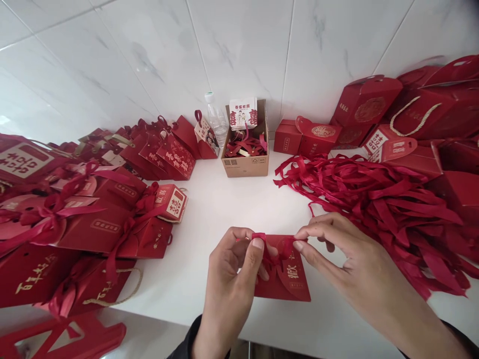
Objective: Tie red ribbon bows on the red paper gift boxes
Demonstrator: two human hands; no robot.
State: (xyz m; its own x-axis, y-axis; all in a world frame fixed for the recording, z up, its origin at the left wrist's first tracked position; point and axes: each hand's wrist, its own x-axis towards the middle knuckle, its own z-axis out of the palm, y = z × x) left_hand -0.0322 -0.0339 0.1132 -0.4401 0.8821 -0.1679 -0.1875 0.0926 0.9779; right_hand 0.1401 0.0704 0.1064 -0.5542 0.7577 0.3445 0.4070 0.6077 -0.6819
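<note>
A red gift box with gold lettering rests on the white table near its front edge. Across its top, a red ribbon is gathered in loops. My left hand pinches one loop of this ribbon between thumb and fingers, over the box's left side. Between thumb and forefinger, my right hand grips another part of the same ribbon at the box's upper right. The left fingers partly hide the ribbon's middle and the box's left edge.
Loose red ribbons lie heaped at right. A cardboard box holding small red pieces and a printed card stands by the tiled wall, beside a plastic bottle. Red boxes with bows crowd the left; more red boxes stand back right.
</note>
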